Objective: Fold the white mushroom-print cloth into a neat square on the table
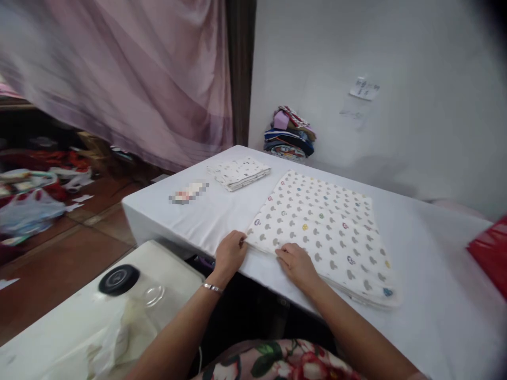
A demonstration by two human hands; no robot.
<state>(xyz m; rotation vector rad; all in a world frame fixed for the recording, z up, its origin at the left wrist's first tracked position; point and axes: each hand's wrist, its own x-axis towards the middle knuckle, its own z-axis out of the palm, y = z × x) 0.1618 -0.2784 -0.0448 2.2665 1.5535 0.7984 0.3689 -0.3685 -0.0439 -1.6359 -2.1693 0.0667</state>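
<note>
A white cloth with grey and coloured mushroom-like prints (320, 227) lies folded flat in layers on the white-covered table (431, 258). At its near left corner my left hand (231, 253) is closed, its fingertips pinching the cloth's corner. My right hand (297, 264) lies along the near edge, fingers bent together on the hem, with the thumb hidden. A smaller folded cloth with small dark prints (243, 173) rests farther back on the table. Left of it lies a small pixelated item (189, 192).
At the left stands a white surface (170, 264) with a black round object (119, 279) and a clear ring (154, 295). Stacked fabrics (289, 134) sit by the wall behind the table. A red object (491, 256) is at the right edge; plastic bags (31, 211) lie far left.
</note>
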